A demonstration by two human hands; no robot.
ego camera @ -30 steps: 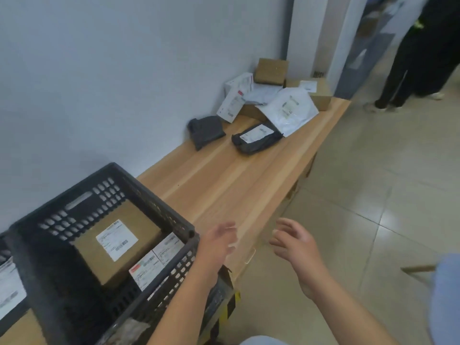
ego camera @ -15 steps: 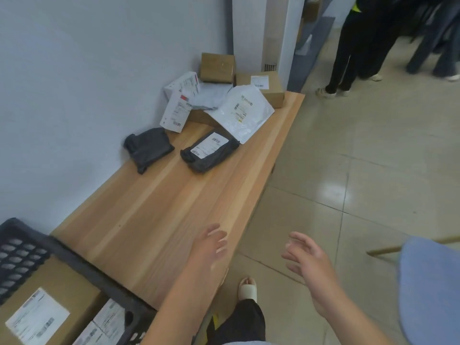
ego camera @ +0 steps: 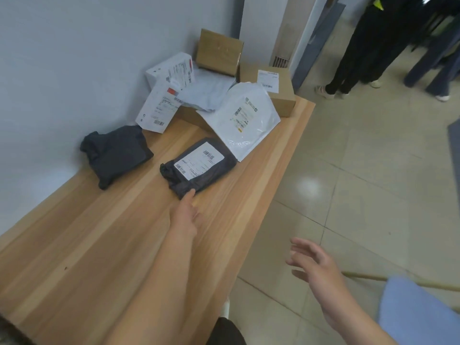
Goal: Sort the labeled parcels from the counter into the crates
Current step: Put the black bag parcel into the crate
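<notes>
Grey labelled parcel (ego camera: 199, 166): dark bag (ego camera: 117, 154) beside it, white mailer (ego camera: 245, 120) just behind. My left hand (ego camera: 185, 215) — fingers (ego camera: 190, 195) straight — touches its near corner; right hand (ego camera: 313, 265) spread, empty.

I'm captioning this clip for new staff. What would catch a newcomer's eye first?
The left hand reaches the near corner of a dark grey plastic mailer bag with a white label, mid-counter. Behind it, white mailers and brown cardboard boxes heap at the far end of the light wooden counter.

The one head-worn camera is looking forward and down from close above the long light wooden counter (ego camera: 87, 257) running toward one o'clock.
</notes>
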